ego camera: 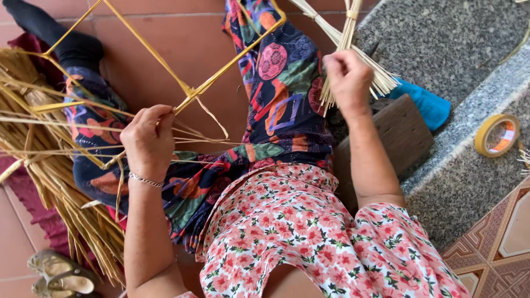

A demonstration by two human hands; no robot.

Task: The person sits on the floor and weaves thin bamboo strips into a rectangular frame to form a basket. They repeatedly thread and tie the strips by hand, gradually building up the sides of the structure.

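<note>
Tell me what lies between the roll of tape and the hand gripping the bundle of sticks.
In the head view, a blue cloth on grey stone lies between the tape roll and the right hand.

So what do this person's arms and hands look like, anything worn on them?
Both forearms are bare. The left hand has a thin silver chain bracelet at the wrist; the right hand shows no jewellery. The short sleeve of a pink floral top with red flowers and green leaves covers the right upper arm.
</note>
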